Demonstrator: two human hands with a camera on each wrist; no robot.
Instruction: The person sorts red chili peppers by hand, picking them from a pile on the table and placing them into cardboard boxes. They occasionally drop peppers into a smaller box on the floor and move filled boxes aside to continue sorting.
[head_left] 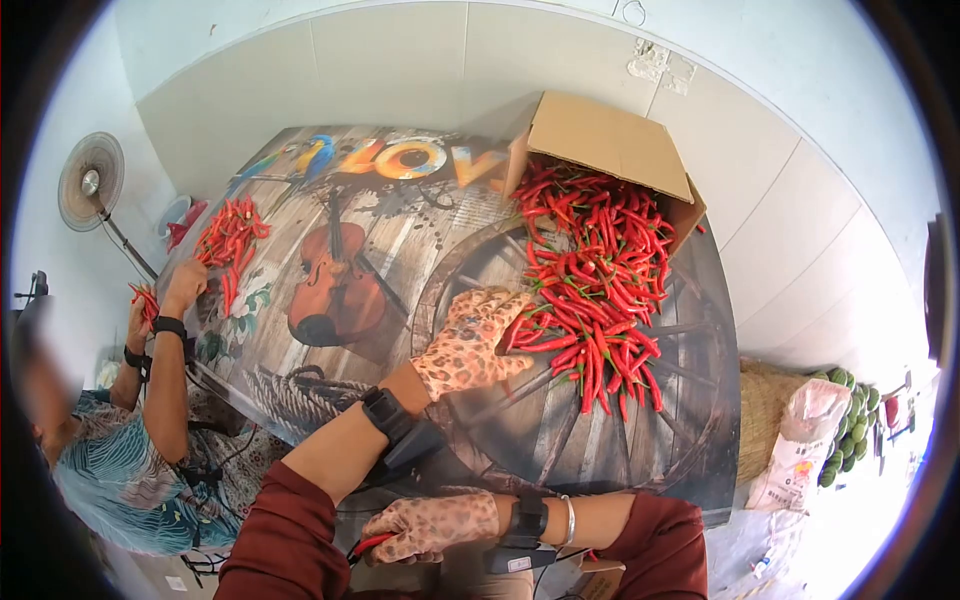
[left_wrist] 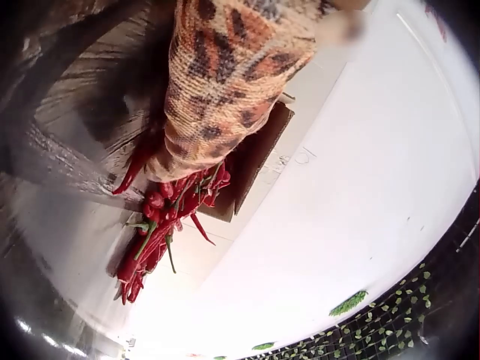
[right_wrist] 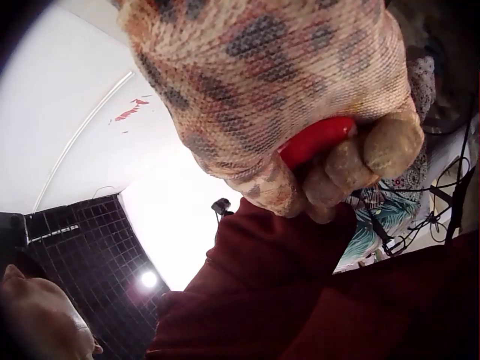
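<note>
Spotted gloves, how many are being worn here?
2: one on the left hand, beside the heap of red peppers; one on the right hand, closer to the wearer's body.

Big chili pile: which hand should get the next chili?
Probably the left hand. It is at the edge of the chili pile, while the right hand is down near the body, fingers curled round something red.
</note>
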